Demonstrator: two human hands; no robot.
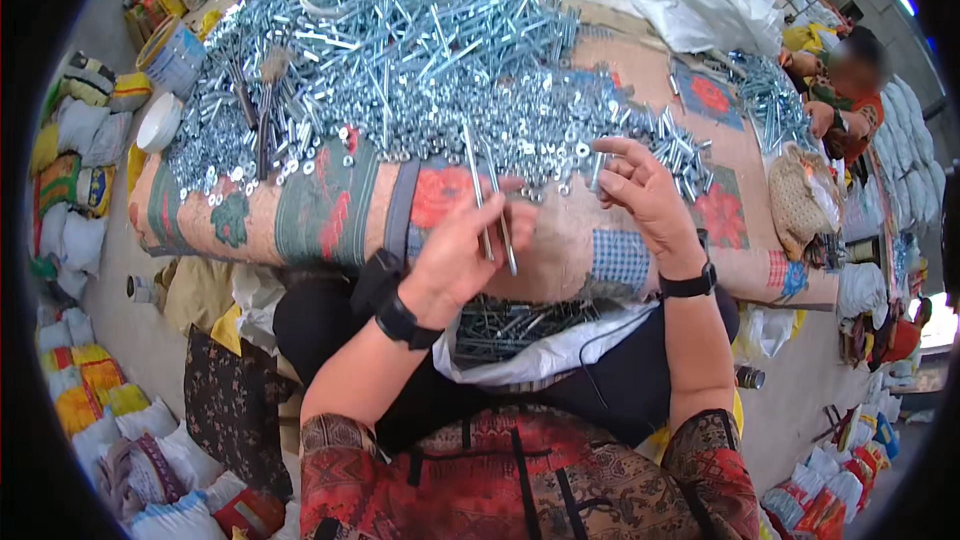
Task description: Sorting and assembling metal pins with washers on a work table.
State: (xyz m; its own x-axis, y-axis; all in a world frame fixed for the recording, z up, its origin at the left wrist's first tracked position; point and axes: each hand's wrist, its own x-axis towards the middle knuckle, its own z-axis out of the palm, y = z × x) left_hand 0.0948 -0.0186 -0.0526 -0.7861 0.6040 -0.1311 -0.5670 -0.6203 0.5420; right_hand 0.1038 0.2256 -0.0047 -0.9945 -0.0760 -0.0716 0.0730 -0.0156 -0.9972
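Note:
My left hand (458, 255) is closed around two long, thin metal bolts (473, 162), which point up and away across the near edge of the table. The fingers of this hand are slightly blurred. To its right, my right hand (648, 198) pinches a short metal sleeve (597, 170) between thumb and fingertips. Just beyond both hands spreads a heap of loose nuts and washers (430, 115). More short sleeves (685, 155) lie beside the right hand. Farther back rises a big tangled pile of long bolts (430, 0).
Patterned cloth (350, 205) covers the table. A white sack (480, 372) of long bolts sits open in my lap. A brush (272, 70) stands among the nuts at left, near a white bowl (160, 122) and a bucket (172, 52). Another person (850, 100) works at far right.

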